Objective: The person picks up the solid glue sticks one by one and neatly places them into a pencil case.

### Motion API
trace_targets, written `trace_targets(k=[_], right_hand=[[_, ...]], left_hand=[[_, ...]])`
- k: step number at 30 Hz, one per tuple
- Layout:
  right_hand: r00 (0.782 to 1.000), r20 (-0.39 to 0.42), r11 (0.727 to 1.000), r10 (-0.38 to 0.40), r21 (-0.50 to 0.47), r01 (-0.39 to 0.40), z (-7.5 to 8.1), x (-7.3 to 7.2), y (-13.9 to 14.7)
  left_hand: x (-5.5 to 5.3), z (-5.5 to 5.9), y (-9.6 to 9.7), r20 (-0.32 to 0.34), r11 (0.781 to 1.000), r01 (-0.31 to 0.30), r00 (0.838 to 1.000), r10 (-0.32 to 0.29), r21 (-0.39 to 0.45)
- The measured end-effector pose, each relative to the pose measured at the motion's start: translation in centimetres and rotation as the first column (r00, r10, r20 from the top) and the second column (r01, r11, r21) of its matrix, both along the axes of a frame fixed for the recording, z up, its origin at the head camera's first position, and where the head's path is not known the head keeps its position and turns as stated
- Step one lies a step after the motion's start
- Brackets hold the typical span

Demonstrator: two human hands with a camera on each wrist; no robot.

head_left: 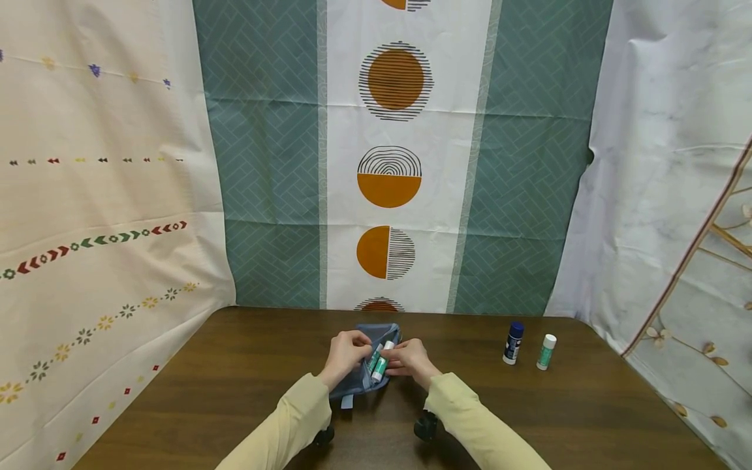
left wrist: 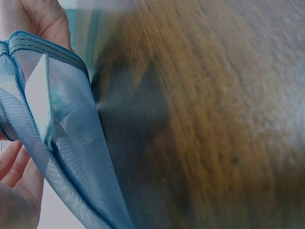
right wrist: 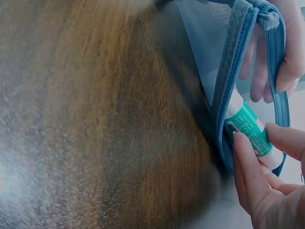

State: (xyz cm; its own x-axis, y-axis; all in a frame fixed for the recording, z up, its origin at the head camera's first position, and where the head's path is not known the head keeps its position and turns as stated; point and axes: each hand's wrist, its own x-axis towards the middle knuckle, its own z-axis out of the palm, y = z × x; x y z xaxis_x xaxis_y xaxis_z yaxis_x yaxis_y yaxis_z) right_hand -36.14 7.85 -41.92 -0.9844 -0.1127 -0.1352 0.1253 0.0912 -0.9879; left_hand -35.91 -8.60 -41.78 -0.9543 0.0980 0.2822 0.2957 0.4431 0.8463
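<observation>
A blue mesh zip pouch (head_left: 356, 384) lies on the table with its mouth open. My left hand (head_left: 343, 356) pinches the pouch's zippered edge, thumb on the zip tape and fingers behind the mesh in the right wrist view. With thumb and fingertips, my right hand (head_left: 414, 360) holds a green-and-white glue stick (right wrist: 250, 129), slanted inside the pouch mouth. Beside it, a second green glue stick (head_left: 373, 358) lies in the pouch in the head view. A pale fabric tag (left wrist: 38, 100) sticks out from the pouch seam.
On the right of the brown wooden table (head_left: 470, 411) stand a dark blue glue stick (head_left: 514, 343) with a white base and a green glue stick (head_left: 546, 352) with a white cap. Patterned cloths (head_left: 264, 163) hang behind and at both sides.
</observation>
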Motion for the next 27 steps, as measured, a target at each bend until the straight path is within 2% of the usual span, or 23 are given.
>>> trace_targets(k=[13,19,27], right_hand=[[1.0,0.007,0.999,-0.019,0.049,0.019,-0.12,-0.05,-0.27],[0.999,-0.004,0.996,-0.031,0.083,0.032,-0.07,-0.07,-0.46],[1.0,-0.02,0.993,-0.013,0.115,0.015,-0.15,-0.16,-0.6]], left_hand=[[0.19,0.06,0.01,0.005,1.0,0.006,1.0,-0.006,0.013],[0.3,0.13,-0.02,-0.015,1.0,0.008,1.0,-0.008,0.011],[0.37,0.17,-0.09,-0.009,1.0,0.023,1.0,-0.023,0.019]])
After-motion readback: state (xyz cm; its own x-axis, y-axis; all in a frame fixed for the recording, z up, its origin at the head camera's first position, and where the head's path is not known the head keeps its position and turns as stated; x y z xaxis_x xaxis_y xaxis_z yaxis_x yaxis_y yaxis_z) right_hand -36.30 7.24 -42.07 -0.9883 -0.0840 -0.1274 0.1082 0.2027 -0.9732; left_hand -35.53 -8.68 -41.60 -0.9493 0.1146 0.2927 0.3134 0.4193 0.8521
